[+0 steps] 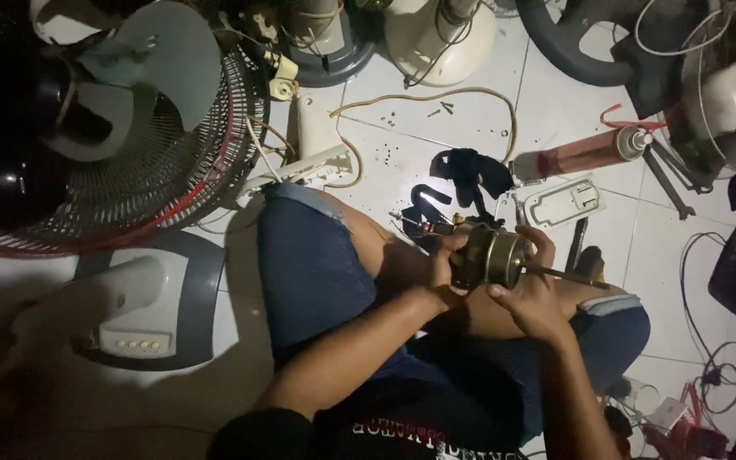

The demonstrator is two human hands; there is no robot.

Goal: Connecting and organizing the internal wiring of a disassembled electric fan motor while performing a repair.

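Fan motor point(491, 255) held over lap; left hand point(442, 271) grips casing, right hand point(531, 294) clasps shaft end; mid-inspection, next needs steady turning; red-rimmed fan grille point(172, 162) nearby on floor.

Motor point(489, 255): brassy metal housing, dull sheen. Fan grille point(142, 183): thin metal wire, red rim. Fan base point(151, 298): smooth matt grey-white plastic. Floor point(470, 111): glossy white tile. Shorts point(308, 273): blue denim cloth.

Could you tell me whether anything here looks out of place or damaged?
Yes: both hands, left hand and right hand, hold a bare fan motor removed from its housing, and loose screws lie scattered on the tiled floor.
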